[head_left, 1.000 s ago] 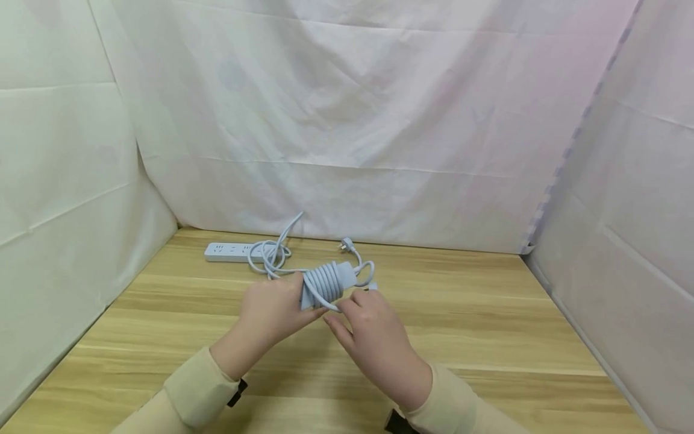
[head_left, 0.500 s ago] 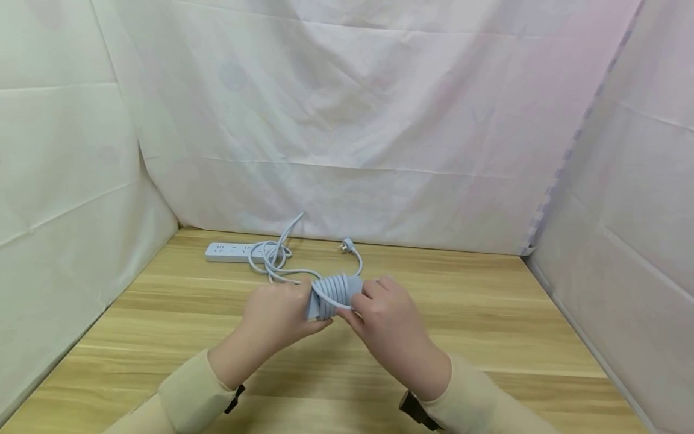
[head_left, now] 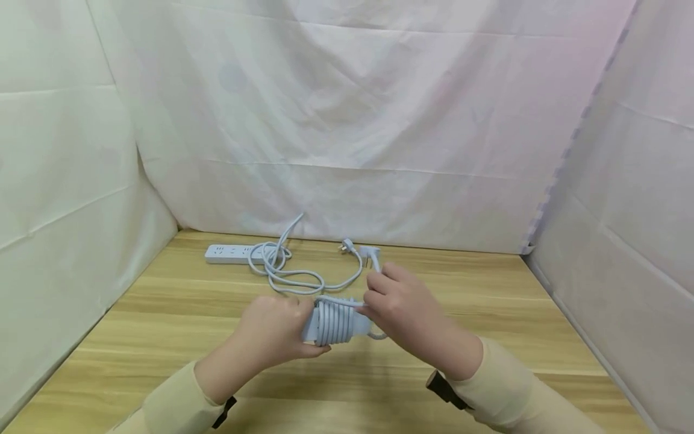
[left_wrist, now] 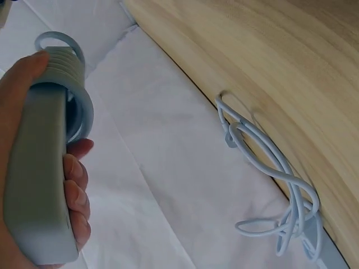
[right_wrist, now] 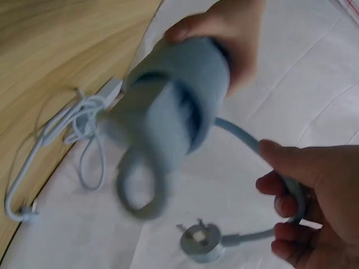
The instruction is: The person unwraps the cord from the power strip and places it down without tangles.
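Note:
My left hand (head_left: pixel 273 328) grips one end of a pale blue power strip (left_wrist: pixel 39 179). Cord coils (head_left: pixel 335 322) are wound tightly round the strip's middle, and the left thumb lies along its near side. At the far end of the strip a small cord loop (right_wrist: pixel 143 190) sticks out. My right hand (head_left: pixel 414 316) holds the free stretch of that cord (right_wrist: pixel 240 134) between thumb and curled fingers, to the right of the coils. Beyond the right fingers the cord ends in a plug (right_wrist: pixel 201 244) with its prongs bared. The strip's underside is hidden in the head view.
A second power strip (head_left: pixel 228 254) lies at the back left of the wooden table (head_left: pixel 488 337). Its loose, tangled cord (head_left: pixel 298 283) runs right to another plug (head_left: pixel 347 245). White cloth (head_left: pixel 347 120) hangs round the back and both sides.
The wrapped strip has come nearer and lower, turning more level. My right hand has moved right, drawing the cord across the coils, and the plug now stands up above its fingers.

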The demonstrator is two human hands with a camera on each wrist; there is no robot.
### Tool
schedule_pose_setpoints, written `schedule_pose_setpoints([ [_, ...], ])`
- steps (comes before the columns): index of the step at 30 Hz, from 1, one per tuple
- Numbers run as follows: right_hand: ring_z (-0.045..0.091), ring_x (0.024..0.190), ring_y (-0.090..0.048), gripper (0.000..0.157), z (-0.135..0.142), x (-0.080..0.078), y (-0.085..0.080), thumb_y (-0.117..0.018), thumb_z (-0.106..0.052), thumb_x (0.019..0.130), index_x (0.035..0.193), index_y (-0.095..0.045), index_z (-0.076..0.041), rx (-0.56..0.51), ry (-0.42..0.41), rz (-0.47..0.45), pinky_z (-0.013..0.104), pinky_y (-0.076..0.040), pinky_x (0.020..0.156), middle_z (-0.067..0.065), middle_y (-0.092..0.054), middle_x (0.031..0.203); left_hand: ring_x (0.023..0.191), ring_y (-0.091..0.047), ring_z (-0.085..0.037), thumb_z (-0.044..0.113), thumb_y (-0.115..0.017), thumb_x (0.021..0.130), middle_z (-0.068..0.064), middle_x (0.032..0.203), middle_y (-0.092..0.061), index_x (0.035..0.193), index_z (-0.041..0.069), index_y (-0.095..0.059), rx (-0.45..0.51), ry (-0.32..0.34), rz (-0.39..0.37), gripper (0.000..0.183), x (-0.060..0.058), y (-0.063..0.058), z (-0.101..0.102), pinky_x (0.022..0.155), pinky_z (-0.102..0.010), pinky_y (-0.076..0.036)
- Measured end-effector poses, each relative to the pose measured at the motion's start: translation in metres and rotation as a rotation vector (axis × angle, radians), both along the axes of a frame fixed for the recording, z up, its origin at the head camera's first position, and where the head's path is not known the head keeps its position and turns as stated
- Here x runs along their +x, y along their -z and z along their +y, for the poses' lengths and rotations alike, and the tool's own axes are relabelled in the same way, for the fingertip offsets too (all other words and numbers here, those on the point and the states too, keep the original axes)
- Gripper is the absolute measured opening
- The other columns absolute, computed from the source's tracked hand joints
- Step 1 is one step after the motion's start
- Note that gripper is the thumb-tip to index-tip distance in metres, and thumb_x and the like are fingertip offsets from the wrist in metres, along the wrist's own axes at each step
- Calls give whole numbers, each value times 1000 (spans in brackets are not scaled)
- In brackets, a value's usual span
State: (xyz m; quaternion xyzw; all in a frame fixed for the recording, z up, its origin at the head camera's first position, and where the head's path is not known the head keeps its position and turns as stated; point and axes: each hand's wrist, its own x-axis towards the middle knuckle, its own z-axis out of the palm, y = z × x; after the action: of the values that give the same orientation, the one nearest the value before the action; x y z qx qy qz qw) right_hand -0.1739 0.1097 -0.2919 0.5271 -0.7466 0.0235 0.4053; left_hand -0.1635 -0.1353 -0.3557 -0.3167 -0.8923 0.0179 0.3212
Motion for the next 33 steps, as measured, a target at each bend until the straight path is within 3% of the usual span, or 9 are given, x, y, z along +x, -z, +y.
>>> schedule_pose_setpoints([
  [5, 17, 61, -34, 39, 14, -11, -1, -90, -18, 67, 59, -52, -11, 63, -31, 24, 29, -31, 61, -1, -40, 67, 46, -48, -9, 76, -73, 56, 6, 62, -56, 78, 16, -56, 42, 72, 0, 66, 4, -1, -3, 38, -28, -35],
  [13, 19, 63, -34, 36, 36, -22, 13, -87, -14, 70, 62, -52, -11, 18, -29, -54, 30, -31, 60, -1, -40, 70, 50, -52, -7, 71, -77, 55, 9, 67, -59, 83, 18, -57, 138, 161, -5, 63, 12, -7, -3, 40, -28, -37],
  [19, 20, 65, -35, 27, 48, -23, 26, -83, -9, 73, 67, -57, -10, -42, -30, -105, 31, -34, 60, 0, -44, 72, 49, -46, -2, 69, -78, 59, 11, 64, -58, 84, 19, -58, 243, 97, -91, 59, 13, -10, -9, 41, -24, -34],
  [21, 19, 65, -35, 26, 51, -22, 28, -79, -14, 81, 67, -58, -9, -60, -39, -110, 30, -34, 59, 0, -45, 72, 48, -45, -1, 67, -78, 61, 11, 62, -56, 85, 19, -59, 285, 59, -137, 57, 10, -10, -12, 41, -22, -33],
  [24, 19, 62, -34, 35, 53, -18, 30, -63, -25, 96, 66, -55, -10, -91, -68, -89, 29, -34, 58, -1, -44, 70, 48, -42, 0, 65, -77, 66, 12, 62, -53, 88, 18, -60, 324, -1, -207, 54, 5, -9, -16, 42, -22, -33],
  [27, 18, 60, -33, 46, 53, -14, 30, -46, -31, 104, 64, -53, -11, -110, -93, -42, 28, -32, 56, -1, -42, 68, 47, -40, -1, 64, -76, 67, 12, 61, -51, 90, 17, -61, 334, -46, -256, 55, -1, -7, -20, 42, -23, -33],
  [33, 17, 59, -31, 47, 53, -3, 26, -45, -31, 105, 63, -52, -12, -131, -108, 4, 28, -31, 54, -2, -40, 66, 48, -41, -4, 67, -74, 68, 9, 62, -54, 97, 14, -64, 353, -103, -336, 60, -7, -3, -25, 43, -25, -34],
])
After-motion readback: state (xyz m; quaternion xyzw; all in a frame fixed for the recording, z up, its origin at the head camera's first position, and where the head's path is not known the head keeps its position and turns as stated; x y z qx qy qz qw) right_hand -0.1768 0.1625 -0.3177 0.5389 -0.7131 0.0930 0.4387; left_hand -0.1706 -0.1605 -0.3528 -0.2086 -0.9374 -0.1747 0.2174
